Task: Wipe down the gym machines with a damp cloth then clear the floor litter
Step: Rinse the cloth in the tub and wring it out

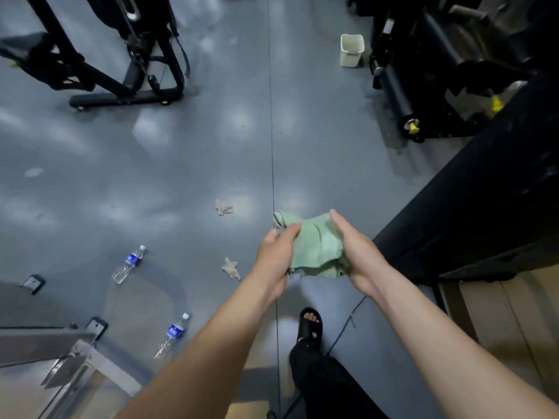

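Observation:
A crumpled pale green cloth (317, 246) is held between both hands above the grey floor. My left hand (276, 255) grips its left side with curled fingers. My right hand (354, 252) presses against its right side, fingers extended. Litter lies on the floor: two crumpled tissues (223, 207) (231, 267) and two plastic water bottles (129, 264) (173, 334) on their sides. A black gym machine (121, 55) stands at the far left, another (438, 71) at the far right.
A white waste bin (351, 50) stands at the back right beside the machine. A long black padded bench (484, 207) runs along the right. A metal frame (69, 358) occupies the lower left. My sandalled foot (311, 325) is below the hands.

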